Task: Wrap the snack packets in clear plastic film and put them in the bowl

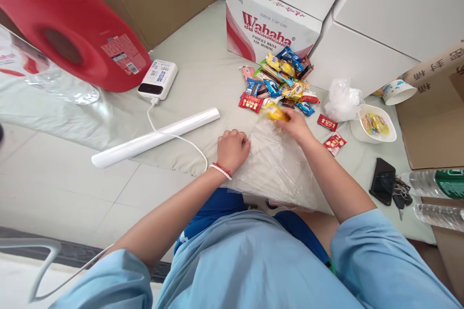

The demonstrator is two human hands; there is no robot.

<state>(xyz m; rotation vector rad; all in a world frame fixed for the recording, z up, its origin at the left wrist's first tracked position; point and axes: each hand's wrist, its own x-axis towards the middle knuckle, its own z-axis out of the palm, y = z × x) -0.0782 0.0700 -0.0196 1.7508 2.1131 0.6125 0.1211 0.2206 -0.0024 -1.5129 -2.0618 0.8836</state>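
My right hand (295,125) is closed, with its fingertips on a yellow-wrapped snack (274,112) at the front of a heap of packaged snacks (281,84). A clear plastic bag (279,166) lies flat below that hand and drapes over the table's near edge. At the bag's left side rests my left hand (234,149), its fingers curled in; whatever they may hold is hidden. Two red packets (327,122) lie to the right of the heap. Further right, a white bowl (389,136) contains yellow-wrapped pieces, next to a crumpled white plastic bag (342,100).
A Wahaha carton (268,29) stands behind the heap. On the left are a white tube light (155,137), a cabled white device (158,79), and a large red jug (90,34). A phone (383,181), keys (400,193) and bottles (422,182) lie at the right.
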